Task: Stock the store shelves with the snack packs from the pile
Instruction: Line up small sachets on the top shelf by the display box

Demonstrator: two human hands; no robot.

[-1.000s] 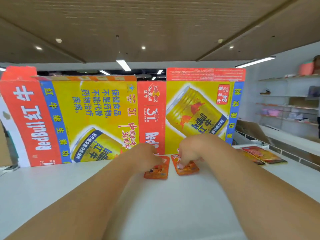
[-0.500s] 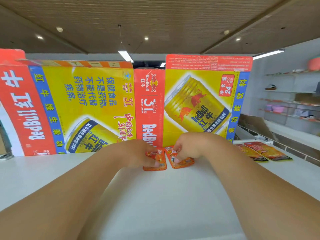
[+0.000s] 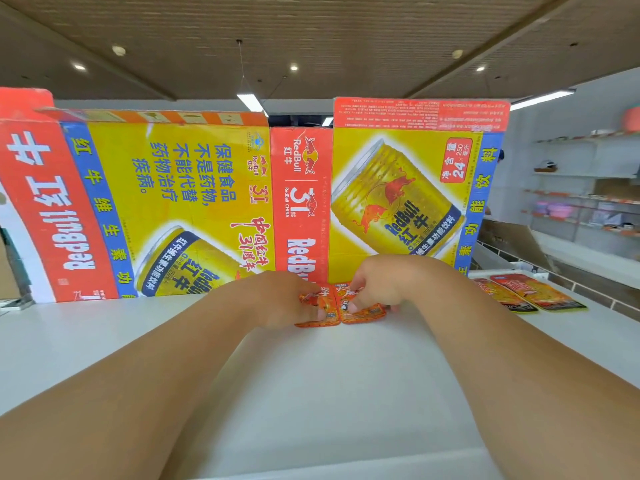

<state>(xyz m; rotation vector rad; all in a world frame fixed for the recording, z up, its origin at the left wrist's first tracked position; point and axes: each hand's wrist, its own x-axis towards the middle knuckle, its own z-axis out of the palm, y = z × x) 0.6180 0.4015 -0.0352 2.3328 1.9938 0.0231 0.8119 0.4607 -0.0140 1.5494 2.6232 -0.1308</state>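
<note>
Head view: left hand (image 3: 277, 299) pinches left snack pack (image 3: 320, 317), right hand (image 3: 381, 285) pinches right snack pack (image 3: 367, 311), near shelf (image 3: 311, 393) back edge. Advise squaring both flush, no overlap.

- left hand (image 3: 277, 299): bare, its back smooth, knuckles rounded, a short pale nail at the thumb tip.
- right hand (image 3: 377, 285): bare, its back smooth, short pale nails (image 3: 352, 307) on two fingertips.
- left forearm (image 3: 156, 375): bare from frame edge to wrist, smooth, looming wide near the camera.
- right forearm (image 3: 519, 358): bare as well, smooth, broadest at the bottom corner.
</note>
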